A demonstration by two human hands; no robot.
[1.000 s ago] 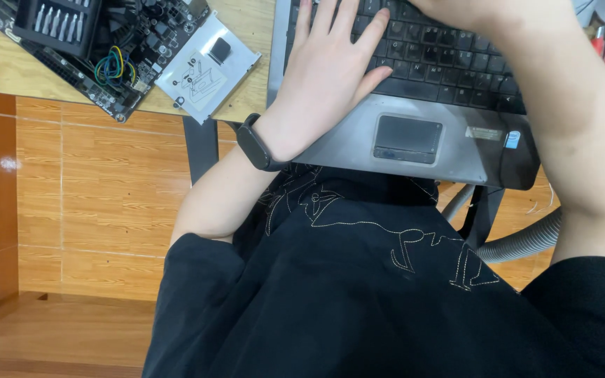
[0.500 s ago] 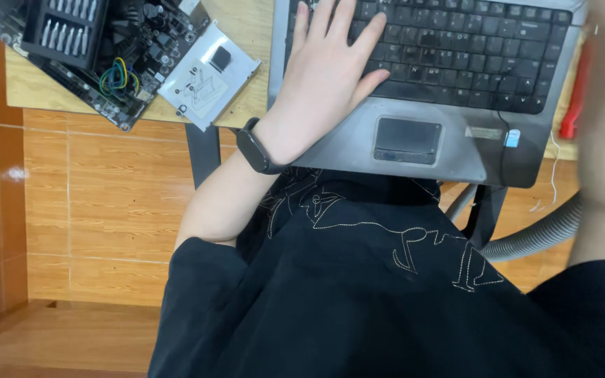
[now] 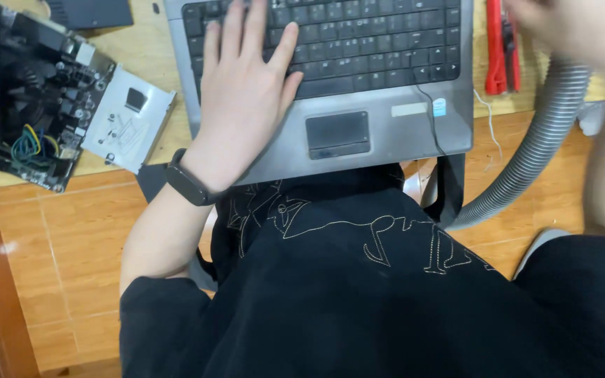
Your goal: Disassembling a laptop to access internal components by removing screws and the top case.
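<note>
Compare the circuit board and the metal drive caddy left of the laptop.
The circuit board is dark and crowded with parts and coloured wires; the caddy is pale silver, flat and nearly bare. The board is larger and runs off the picture's left edge; the caddy shows whole. Both lie on the wooden table, touching each other, and neither hand is on them.

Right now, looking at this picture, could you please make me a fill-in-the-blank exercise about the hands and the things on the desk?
1. The left hand lies flat on the laptop's ____.
2. The band on the left wrist is ____ in colour.
3. The circuit board lies to the ____ of the laptop.
4. The grey hose runs below the ____ tool, near the blurred right hand.

Missing words: keyboard; black; left; red
</note>
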